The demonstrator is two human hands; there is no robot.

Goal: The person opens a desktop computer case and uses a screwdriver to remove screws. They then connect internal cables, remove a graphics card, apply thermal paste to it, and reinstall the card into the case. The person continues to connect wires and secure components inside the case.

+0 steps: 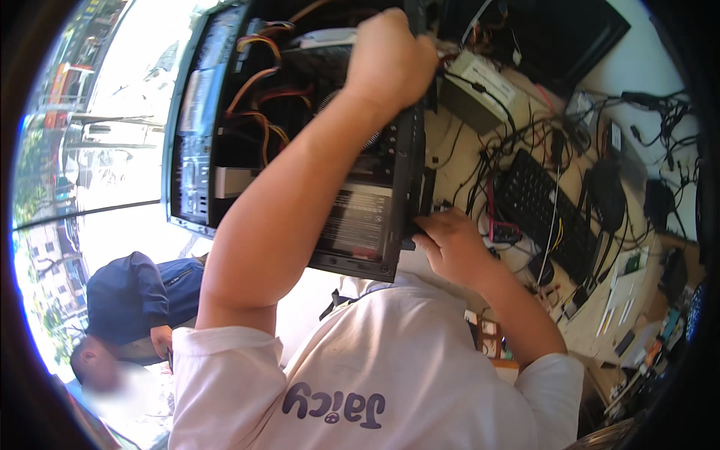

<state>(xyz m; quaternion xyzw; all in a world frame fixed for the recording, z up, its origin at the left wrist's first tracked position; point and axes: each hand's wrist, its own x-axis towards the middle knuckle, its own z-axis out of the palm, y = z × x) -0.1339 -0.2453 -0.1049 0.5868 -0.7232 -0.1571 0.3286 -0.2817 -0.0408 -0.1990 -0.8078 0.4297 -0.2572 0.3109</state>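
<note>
A black computer case [403, 187] stands tilted before me with its side off, the inside showing. My left hand [394, 60] is closed over the case's upper right edge, its arm crossing in front of the opening; the fingertips are hidden. At the lower right edge of the case, my right hand [454, 244] has thumb and fingers bent together around the edge. Inside are a labelled power supply [356, 221] near the bottom and loose coloured wires [262, 86]. A blue-lit back panel [196, 135] forms the case's left side.
On the table at right lie a black keyboard [551, 214], a dark mouse [541, 268], a beige metal box [480, 90] and tangled black cables [660, 112]. A black monitor [562, 37] stands at the far right. A person in a dark blue jacket [124, 296] is at left.
</note>
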